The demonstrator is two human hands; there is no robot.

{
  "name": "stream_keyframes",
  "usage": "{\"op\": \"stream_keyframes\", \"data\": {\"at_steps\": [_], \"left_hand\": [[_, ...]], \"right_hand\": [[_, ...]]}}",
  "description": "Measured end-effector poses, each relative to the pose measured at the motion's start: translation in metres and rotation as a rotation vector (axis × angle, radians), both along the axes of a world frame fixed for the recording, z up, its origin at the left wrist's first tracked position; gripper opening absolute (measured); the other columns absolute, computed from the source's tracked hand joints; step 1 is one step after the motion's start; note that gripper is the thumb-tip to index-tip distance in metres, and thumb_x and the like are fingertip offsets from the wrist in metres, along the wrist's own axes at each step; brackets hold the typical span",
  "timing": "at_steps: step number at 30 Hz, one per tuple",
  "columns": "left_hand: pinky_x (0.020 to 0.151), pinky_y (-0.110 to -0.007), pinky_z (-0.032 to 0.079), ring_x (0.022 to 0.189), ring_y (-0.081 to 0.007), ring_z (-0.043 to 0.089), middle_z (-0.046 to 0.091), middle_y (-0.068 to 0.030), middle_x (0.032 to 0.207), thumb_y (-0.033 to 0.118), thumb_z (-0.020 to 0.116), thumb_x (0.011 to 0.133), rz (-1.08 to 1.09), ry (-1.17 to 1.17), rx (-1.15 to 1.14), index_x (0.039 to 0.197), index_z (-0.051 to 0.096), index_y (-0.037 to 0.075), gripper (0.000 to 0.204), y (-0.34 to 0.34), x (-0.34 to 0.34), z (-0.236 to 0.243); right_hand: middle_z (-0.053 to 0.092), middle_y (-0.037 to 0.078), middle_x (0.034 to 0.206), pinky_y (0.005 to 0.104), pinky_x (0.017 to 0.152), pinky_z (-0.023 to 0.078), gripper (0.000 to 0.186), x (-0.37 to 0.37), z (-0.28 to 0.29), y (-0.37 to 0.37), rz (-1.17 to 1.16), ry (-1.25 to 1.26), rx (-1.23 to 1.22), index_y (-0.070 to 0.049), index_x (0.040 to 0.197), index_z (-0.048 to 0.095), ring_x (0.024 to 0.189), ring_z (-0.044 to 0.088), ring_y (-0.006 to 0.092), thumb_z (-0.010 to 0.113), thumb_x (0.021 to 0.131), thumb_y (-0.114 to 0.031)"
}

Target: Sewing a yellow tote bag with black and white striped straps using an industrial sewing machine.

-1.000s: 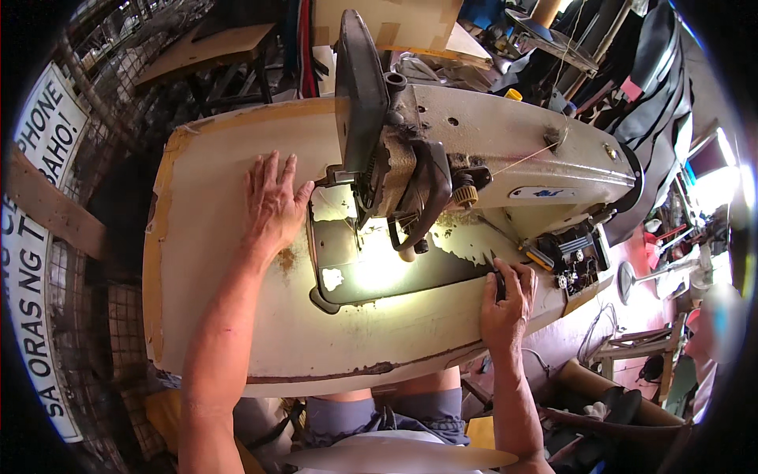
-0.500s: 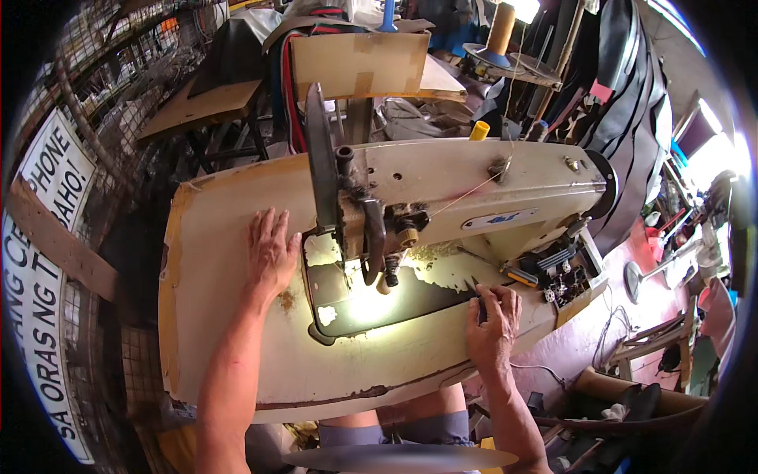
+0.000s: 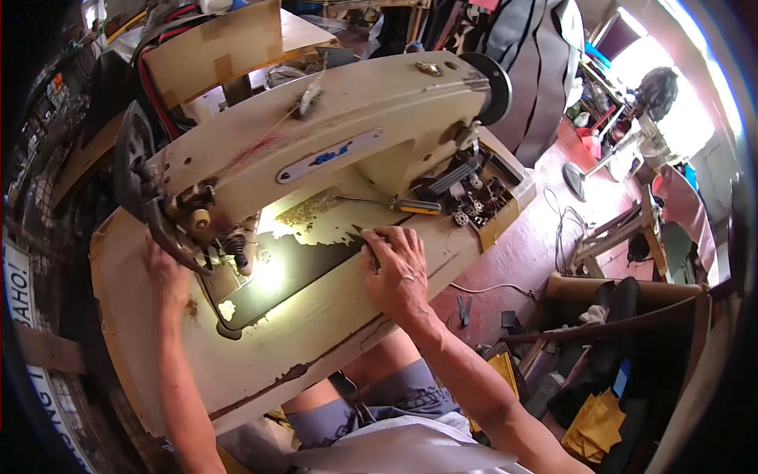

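An industrial sewing machine (image 3: 410,95) stands on a worn, pale table (image 3: 292,351), its lamp lighting the needle area. My left hand (image 3: 167,272) rests on the table left of the machine head, fingers stretched out, their tips partly covered by the head and slightly blurred. On the dark bed plate (image 3: 304,280), my right hand (image 3: 397,268) is closed around small dark thread snips (image 3: 357,234), with only two pointed tips showing past the fingers. Just beyond that hand lies a screwdriver (image 3: 417,206) with a yellow and black handle.
An open tray of bobbins and metal parts (image 3: 476,197) sits at the table's right end. Behind the machine is a cardboard-topped surface (image 3: 213,59). Dark rolls (image 3: 596,344) and yellow pieces (image 3: 594,425) are at lower right. A cable (image 3: 493,289) crosses the pink floor.
The view has swung to the right, so the machine and both hands appear further left. My right hand still holds the snips on the bed; my left stays on the table.
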State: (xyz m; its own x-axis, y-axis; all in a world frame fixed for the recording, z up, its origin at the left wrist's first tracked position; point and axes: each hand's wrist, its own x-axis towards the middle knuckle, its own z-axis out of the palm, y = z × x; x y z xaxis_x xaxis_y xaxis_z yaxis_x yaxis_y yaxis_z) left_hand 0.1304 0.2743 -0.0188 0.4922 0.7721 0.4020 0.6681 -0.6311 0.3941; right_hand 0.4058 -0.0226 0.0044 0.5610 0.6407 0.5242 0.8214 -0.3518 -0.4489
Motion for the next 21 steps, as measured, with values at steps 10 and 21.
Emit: {"op": "stream_keyframes", "data": {"at_steps": [10, 21], "left_hand": [[0.098, -0.049, 0.044, 0.115, -0.0448, 0.056, 0.063, -0.0245, 0.121, 0.013, 0.058, 0.093, 0.093, -0.035, 0.058, 0.118, 0.062, -0.004, 0.031, 0.037, -0.035, -0.032], [0.094, -0.048, 0.045, 0.11, -0.0409, 0.059, 0.062, -0.0257, 0.116, 0.013, 0.061, 0.093, 0.155, -0.117, -0.071, 0.122, 0.057, -0.005, 0.034, 0.066, -0.052, -0.05]], "right_hand": [[0.06, 0.011, 0.115, 0.0431, 0.097, 0.043, 0.032, 0.001, 0.001, -0.002, 0.02, 0.078, 0.0, -0.006, 0.116, 0.069, 0.112, 0.054, 0.0313, 0.071, 0.086, -0.018], [0.056, 0.017, 0.121, 0.0503, 0.101, 0.04, 0.034, 0.037, -0.001, -0.007, 0.004, -0.025, 0.255, -0.003, 0.117, 0.062, 0.122, 0.049, 0.0392, 0.069, 0.085, -0.011]]}}
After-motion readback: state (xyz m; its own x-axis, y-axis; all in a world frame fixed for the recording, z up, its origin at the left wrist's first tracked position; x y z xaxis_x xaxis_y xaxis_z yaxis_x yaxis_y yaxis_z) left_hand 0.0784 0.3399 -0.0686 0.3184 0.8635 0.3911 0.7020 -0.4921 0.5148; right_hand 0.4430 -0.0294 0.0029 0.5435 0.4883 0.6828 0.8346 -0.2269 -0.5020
